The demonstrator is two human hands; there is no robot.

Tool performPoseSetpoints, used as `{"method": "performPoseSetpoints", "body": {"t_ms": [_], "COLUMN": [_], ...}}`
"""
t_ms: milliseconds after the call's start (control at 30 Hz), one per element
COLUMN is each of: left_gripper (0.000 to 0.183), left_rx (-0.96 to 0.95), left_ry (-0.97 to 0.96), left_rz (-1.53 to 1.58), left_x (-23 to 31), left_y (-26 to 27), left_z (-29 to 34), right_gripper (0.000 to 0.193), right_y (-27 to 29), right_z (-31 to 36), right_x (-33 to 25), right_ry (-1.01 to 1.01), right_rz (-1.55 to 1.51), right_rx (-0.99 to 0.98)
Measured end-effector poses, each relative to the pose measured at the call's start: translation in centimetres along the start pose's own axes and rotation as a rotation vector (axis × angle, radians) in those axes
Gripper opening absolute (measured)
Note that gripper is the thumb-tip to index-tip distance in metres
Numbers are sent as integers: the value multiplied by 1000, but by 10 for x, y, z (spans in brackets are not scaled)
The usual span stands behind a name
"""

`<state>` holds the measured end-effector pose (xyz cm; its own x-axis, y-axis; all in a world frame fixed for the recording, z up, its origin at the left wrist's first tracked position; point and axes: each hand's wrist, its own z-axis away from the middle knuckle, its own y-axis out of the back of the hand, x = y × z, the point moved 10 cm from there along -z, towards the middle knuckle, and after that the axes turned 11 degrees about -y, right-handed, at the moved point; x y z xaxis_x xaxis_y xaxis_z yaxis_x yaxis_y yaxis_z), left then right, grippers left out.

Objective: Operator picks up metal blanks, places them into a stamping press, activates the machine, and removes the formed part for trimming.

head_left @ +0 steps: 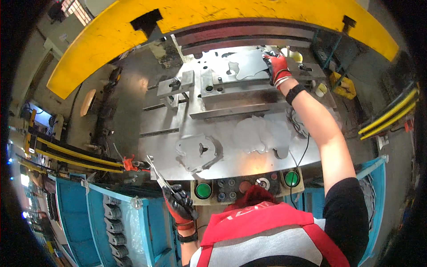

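My left hand (pixel 180 204), in a red glove with dark fingers, is closed round slim metal tongs (pixel 161 178) whose tips point up over the near left edge of the steel press bed (pixel 164 147). My right arm reaches far across the bed. There my right hand (pixel 277 67), gloved alike, grips the right edge of a flat grey sheet-metal plate (pixel 249 62) with an irregular outline and a cut-out. The plate lies on the die (pixel 213 80); part of its right edge is hidden by my fingers.
Cut metal pieces (pixel 200 151) and overlapping flat sheets (pixel 260 135) lie on the near bed. A yellow press beam (pixel 249 11) arches overhead. In front of me is a button panel (pixel 240 189); blue racks (pixel 142 222) flank it. A cable (pixel 304 155) hangs under my right arm.
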<state>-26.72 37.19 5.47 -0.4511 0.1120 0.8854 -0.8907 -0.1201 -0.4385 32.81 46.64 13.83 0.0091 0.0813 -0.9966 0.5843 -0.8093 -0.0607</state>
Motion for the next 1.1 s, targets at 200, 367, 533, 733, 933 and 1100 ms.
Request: {"method": "performPoseSetpoints", "body": {"t_ms": [200,367,533,733,933,1100], "left_gripper": [39,39,37,37,44,62], "left_rx": [193,221,128,310,135,126], "left_ry": [4,-8,-69,-137,-180,285], "left_rz": [-61,-73,-53,-355,-792,-728], "left_x": [7,6,-9,-37,-95,-171], "left_y": [29,32,39,120,167,165], "left_z": [12,10,-6,-10,-17,-12], "right_gripper": [23,35,38,29,28,45], "right_y": [-48,-58,-52,62,302,322], "right_z": [-1,-26,49,221,344,408], "right_x": [-15,-10,-67,-46,128,351], "right_ry": [52,31,481,371,-126,-710], "right_rz": [258,859,856,544,665,211], "right_rx": [85,99,96,-55,509,186]}}
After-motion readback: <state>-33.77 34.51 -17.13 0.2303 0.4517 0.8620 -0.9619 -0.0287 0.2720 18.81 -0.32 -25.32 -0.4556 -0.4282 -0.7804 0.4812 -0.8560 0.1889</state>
